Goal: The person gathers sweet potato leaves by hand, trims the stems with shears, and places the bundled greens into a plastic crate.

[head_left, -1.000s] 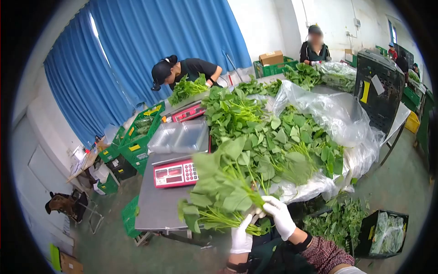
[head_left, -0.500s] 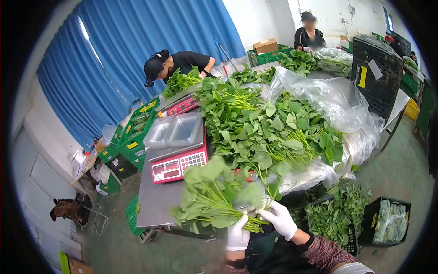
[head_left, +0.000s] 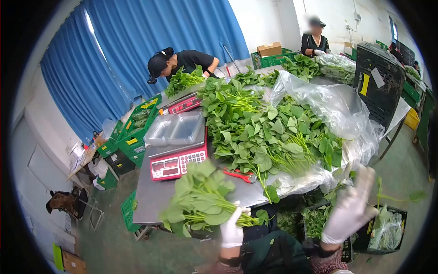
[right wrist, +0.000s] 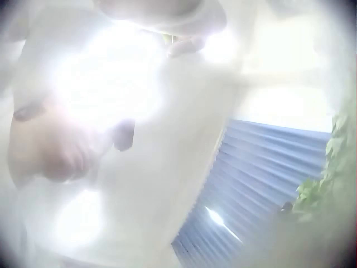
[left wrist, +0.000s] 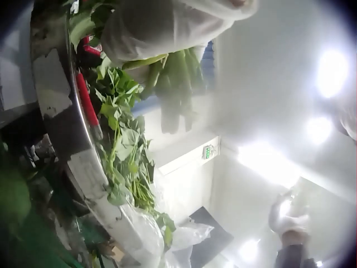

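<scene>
In a white glove, my left hand [head_left: 232, 227] grips a bunch of leafy greens [head_left: 200, 198] by its stems, leaves fanning left past the table's front edge. The left wrist view has the gloved left hand [left wrist: 173, 28] at the top, with green stems [left wrist: 175, 84] below it. My right hand [head_left: 349, 210], also gloved and blurred, is raised at the right with fingers spread. Just right of it a loose sprig [head_left: 397, 197] hangs in the air over a crate. Glare washes out much of the right wrist view.
A pile of greens [head_left: 273, 132] covers much of the table [head_left: 150, 205], beside crumpled clear plastic [head_left: 328, 109]. A red scale [head_left: 178, 164] bears clear trays [head_left: 175, 128]; a red-handled tool [head_left: 242, 175] lies nearby. Crates [head_left: 397, 228] stand at lower right. Two people work across the table.
My right hand has left the bunch and swung right, its fingers now spread, and a sprig is in the air beside it. The left hand keeps the bunch, which has moved slightly left.
</scene>
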{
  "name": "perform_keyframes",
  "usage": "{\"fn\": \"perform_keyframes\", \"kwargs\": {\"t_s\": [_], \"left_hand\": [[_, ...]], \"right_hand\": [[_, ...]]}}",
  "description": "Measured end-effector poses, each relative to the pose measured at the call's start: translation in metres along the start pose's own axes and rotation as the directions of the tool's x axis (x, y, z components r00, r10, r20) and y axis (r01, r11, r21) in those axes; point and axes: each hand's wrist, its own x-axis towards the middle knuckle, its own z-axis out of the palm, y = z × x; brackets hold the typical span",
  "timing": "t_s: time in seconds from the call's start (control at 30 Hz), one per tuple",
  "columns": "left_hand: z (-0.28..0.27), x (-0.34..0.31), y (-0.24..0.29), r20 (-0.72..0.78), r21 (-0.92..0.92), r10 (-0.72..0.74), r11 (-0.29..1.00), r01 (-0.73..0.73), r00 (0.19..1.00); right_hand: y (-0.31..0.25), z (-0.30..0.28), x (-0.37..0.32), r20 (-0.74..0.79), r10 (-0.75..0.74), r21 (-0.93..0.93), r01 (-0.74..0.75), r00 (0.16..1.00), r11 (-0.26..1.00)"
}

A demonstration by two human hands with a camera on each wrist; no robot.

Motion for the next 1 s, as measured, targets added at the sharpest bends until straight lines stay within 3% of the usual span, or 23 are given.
{"fn": "perform_keyframes", "kwargs": {"t_s": [0.03, 0.07, 0.1, 0.13, 0.17, 0.23, 0.27, 0.33, 0.37, 0.43, 0.5, 0.6, 0.67, 0.7, 0.77, 0.8, 0.83, 0.87, 1.0], "left_hand": [[0.002, -0.003, -0.005, 0.032, 0.063, 0.009, 0.998, -0.011, 0.999], [0.003, -0.002, -0.011, 0.074, 0.123, 0.02, 0.992, -0.029, 0.997], [-0.009, 0.004, -0.024, 0.165, 0.177, 0.056, 0.981, -0.086, 0.985], [0.004, -0.007, -0.015, 0.155, 0.202, 0.043, 0.977, -0.075, 0.987], [-0.002, -0.007, -0.018, 0.185, 0.201, 0.058, 0.975, -0.095, 0.981], [-0.008, -0.008, -0.019, 0.212, 0.207, 0.073, 0.971, -0.118, 0.975], [-0.011, -0.009, -0.019, 0.213, 0.277, 0.14, 0.941, -0.197, 0.967], [-0.015, -0.01, -0.015, 0.212, 0.349, 0.208, 0.896, -0.273, 0.955], [-0.017, -0.01, -0.011, 0.196, 0.302, 0.122, 0.937, -0.178, 0.973], [-0.018, -0.009, -0.008, 0.185, 0.193, -0.054, 0.981, 0.018, 0.981], [-0.017, -0.008, -0.009, 0.15, 0.147, -0.069, 0.988, 0.047, 0.986], [-0.018, -0.005, -0.015, 0.12, 0.066, -0.107, 0.993, 0.099, 0.987], [-0.02, -0.001, -0.02, 0.047, 0.014, -0.119, 0.993, 0.118, 0.992], [-0.019, -0.001, -0.022, 0.044, 0.013, -0.118, 0.993, 0.117, 0.992], [-0.016, 0.001, -0.021, -0.016, -0.023, -0.005, 1.0, 0.005, 1.0], [-0.013, 0.0, -0.017, -0.021, -0.023, 0.0, 1.0, 0.0, 1.0], [-0.009, -0.003, -0.011, -0.041, -0.063, -0.044, 0.997, 0.042, 0.998], [-0.006, -0.006, -0.006, -0.057, -0.104, -0.09, 0.991, 0.083, 0.994], [0.003, -0.016, -0.01, -0.099, -0.082, -0.088, 0.993, 0.08, 0.991]], "right_hand": [[0.011, 0.003, -0.002, -0.001, 0.101, -0.067, -0.101, 0.995, 0.993], [0.021, 0.005, -0.011, -0.073, 0.364, -0.693, -0.31, 0.929, 0.651], [0.038, -0.027, -0.014, 0.39, 0.509, -0.899, 0.198, 0.768, 0.39], [0.06, -0.029, -0.022, 0.549, 0.527, -0.829, 0.343, 0.649, 0.441], [0.075, -0.028, -0.03, 0.677, 0.478, -0.732, 0.576, 0.56, 0.362], [0.087, -0.027, -0.038, 0.638, 0.584, -0.72, 0.657, 0.502, 0.223], [0.089, -0.028, -0.04, 0.59, 0.652, -0.726, 0.666, 0.476, 0.171], [0.099, -0.041, -0.046, 0.606, 0.603, -0.759, 0.605, 0.519, 0.241], [0.101, -0.045, -0.048, 0.612, 0.554, -0.78, 0.548, 0.564, 0.303], [0.098, -0.047, -0.045, 0.388, 0.637, -0.917, 0.209, 0.666, 0.339], [0.099, -0.059, -0.045, 0.18, 0.733, -0.907, -0.177, 0.657, 0.381], [0.09, -0.062, -0.048, 0.245, 0.721, -0.935, -0.037, 0.648, 0.352], [0.087, -0.071, -0.049, 0.225, 0.754, -0.935, -0.082, 0.617, 0.346], [0.087, -0.073, -0.05, 0.266, 0.778, -0.893, -0.159, 0.569, 0.421], [0.084, -0.07, -0.052, 0.312, 0.816, -0.84, -0.26, 0.487, 0.477], [0.081, -0.066, -0.05, 0.315, 0.818, -0.838, -0.263, 0.482, 0.478], [0.077, -0.062, -0.044, 0.514, 0.74, -0.843, 0.098, 0.434, 0.529], [0.073, -0.057, -0.038, 0.681, 0.662, -0.721, 0.442, 0.314, 0.533], [0.057, -0.048, -0.021, 0.72, 0.642, -0.667, 0.514, 0.263, 0.538]]}}
